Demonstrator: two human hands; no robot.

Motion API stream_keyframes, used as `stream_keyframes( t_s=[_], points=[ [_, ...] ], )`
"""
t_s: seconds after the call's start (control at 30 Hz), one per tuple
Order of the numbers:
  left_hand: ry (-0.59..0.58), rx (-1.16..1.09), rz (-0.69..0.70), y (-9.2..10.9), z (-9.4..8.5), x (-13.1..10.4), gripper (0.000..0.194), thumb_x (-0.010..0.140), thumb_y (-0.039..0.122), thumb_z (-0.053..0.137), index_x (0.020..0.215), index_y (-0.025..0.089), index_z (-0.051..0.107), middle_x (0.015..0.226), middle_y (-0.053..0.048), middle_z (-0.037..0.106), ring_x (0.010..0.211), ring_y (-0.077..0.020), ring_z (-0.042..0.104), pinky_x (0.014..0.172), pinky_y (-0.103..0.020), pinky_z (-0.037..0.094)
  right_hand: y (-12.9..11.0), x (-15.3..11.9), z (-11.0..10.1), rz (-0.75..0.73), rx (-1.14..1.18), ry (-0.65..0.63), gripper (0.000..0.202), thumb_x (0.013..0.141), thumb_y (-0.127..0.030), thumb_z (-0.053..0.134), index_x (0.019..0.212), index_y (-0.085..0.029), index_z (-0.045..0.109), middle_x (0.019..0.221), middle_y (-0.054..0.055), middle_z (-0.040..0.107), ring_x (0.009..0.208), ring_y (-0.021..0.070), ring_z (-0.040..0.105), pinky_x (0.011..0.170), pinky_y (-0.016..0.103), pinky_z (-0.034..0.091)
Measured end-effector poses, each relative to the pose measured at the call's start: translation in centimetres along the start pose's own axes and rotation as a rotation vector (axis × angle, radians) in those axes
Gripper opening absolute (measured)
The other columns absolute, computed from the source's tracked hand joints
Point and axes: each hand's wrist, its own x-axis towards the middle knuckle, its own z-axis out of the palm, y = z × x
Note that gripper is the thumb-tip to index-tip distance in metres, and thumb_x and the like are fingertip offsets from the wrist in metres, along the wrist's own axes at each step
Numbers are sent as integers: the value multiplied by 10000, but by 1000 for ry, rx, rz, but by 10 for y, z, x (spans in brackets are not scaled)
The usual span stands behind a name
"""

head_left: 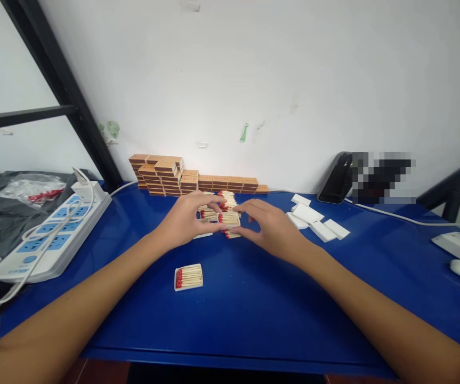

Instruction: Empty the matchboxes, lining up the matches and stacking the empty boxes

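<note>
Between both hands is a small white matchbox tray (230, 220) filled with red-tipped matches. The thumb and fingers of my left hand (185, 218) grip its left side. At its right end, my right hand (272, 226) pinches it between thumb and forefinger. Loose matches (227, 199) lie in a pile just behind and under the held tray. Another white tray piece lies partly hidden by my left hand. Closer to me, a second filled matchbox tray (188, 277) rests on the blue table (245, 304), matches lying sideways with red heads to the left.
Stacked brown matchboxes (161, 176) line the wall at the back. Several white empty-looking trays (308, 214) lie in a heap to the right. A phone (336, 178) leans on the wall. At left sit a power strip (54, 234) with cables and a plastic bag (33, 189).
</note>
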Motion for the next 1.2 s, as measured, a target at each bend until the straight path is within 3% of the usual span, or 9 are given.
stream_keyframes(
  t_s=[0.2, 0.33, 0.43, 0.7, 0.97, 1.2],
  points=[
    [1, 42, 11, 0, 5, -2, 490, 806, 447, 866, 1223, 233, 719, 1025, -20, 786, 977, -203, 695, 895, -344, 535, 7, 4, -6, 130, 159, -90, 315, 885, -338, 815, 1143, -192, 711, 869, 18, 647, 731, 149, 586, 680, 283, 451],
    [54, 114, 29, -6, 3, -3, 479, 831, 482, 837, 1219, 226, 721, 1126, -49, 771, 1034, -215, 692, 930, -362, 542, 12, 5, -12, 296, 271, -140, 362, 853, -420, 827, 1126, -203, 725, 759, -20, 613, 648, 130, 535, 634, 269, 407],
    [85, 165, 60, -10, 0, -2, 459, 846, 448, 832, 1225, 215, 719, 1070, -46, 775, 1007, -213, 686, 914, -363, 541, 15, 6, -15, 395, 324, -200, 389, 850, -512, 801, 1081, -203, 746, 701, -27, 591, 616, 130, 505, 604, 273, 376],
    [-80, 175, 170, -9, 2, -1, 232, 942, 409, 733, 1085, 235, 785, 1004, -65, 778, 947, -225, 666, 879, -395, 530, 22, 7, -10, 431, 379, -231, 475, 880, -611, 712, 1087, -189, 779, 760, 13, 658, 654, 145, 515, 610, 281, 381],
    [-103, 237, 136, -8, 8, -2, 179, 970, 325, 686, 1064, 217, 793, 1019, -74, 767, 984, -234, 639, 895, -408, 534, 21, 5, -6, 391, 372, -241, 440, 965, -599, 607, 990, -194, 779, 834, 24, 707, 717, 153, 540, 655, 285, 397],
    [-96, 250, 123, -7, 9, -2, 191, 959, 310, 695, 1108, 220, 774, 1013, -65, 771, 995, -241, 646, 920, -417, 532, 22, 4, 0, 415, 399, -151, 345, 958, -514, 622, 979, -184, 720, 883, 44, 729, 710, 155, 576, 646, 279, 440]
  ],
)
